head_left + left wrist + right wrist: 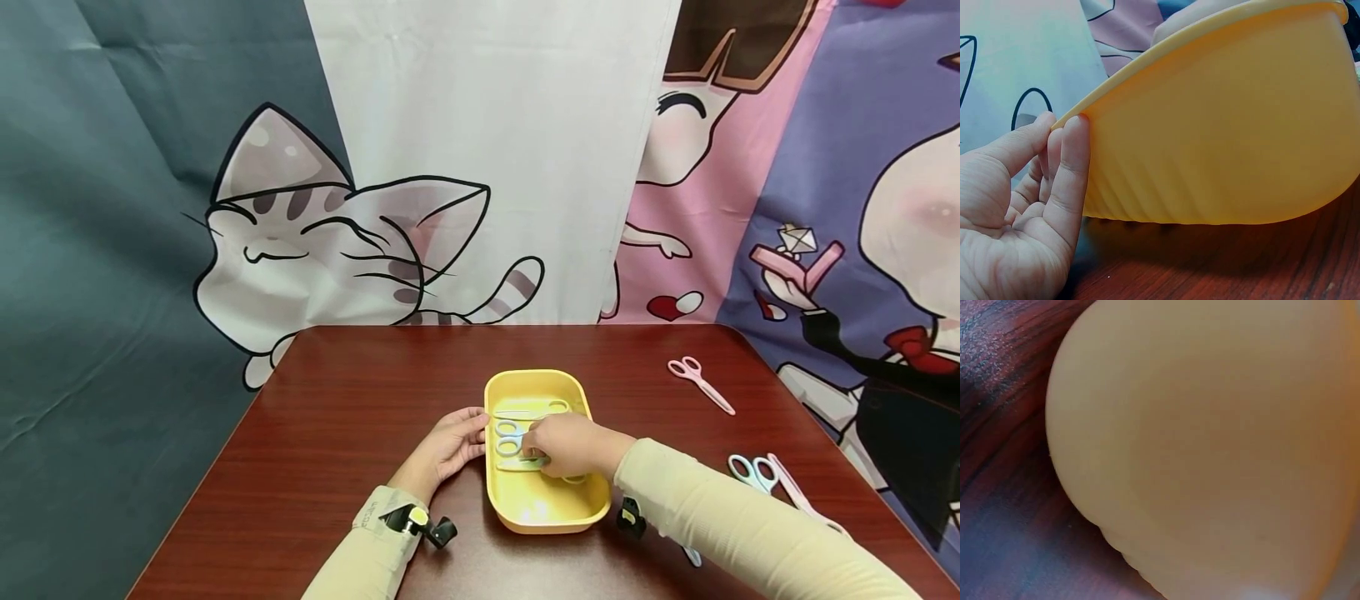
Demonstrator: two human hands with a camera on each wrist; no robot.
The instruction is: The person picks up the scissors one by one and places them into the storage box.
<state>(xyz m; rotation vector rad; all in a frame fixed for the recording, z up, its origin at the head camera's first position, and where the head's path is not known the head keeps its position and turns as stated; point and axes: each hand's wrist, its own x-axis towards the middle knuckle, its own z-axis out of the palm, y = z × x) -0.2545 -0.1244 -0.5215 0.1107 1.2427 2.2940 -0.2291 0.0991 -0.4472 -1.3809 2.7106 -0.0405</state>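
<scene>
At the bottom of the frame, a cream left sleeve [363, 554] with a small camera [422, 523] strapped on it enters left of centre, and a right sleeve [738, 512] crosses from the lower right corner. Under that sleeve, at the lower right, lie a second pair of blue scissors [754, 482] and a pair of pink scissors [791, 485], both partly hidden. Just below centre, the yellow box [551, 527] stands on the brown desk [390, 375]; the left hand [450, 442] pinches its left rim. The right hand [572, 444] is inside, fingers curled round the blue scissors [511, 437], whose rings stick out just left of the fingertips. In the box, one pair of pale scissors [519, 465] lies just below them, partly under the hand, and another pair with a yellow ring [558, 407] just above. Farther back, right of the box, rest the far pink scissors [707, 388]. A cartoon curtain [465, 92] fills the top.
</scene>
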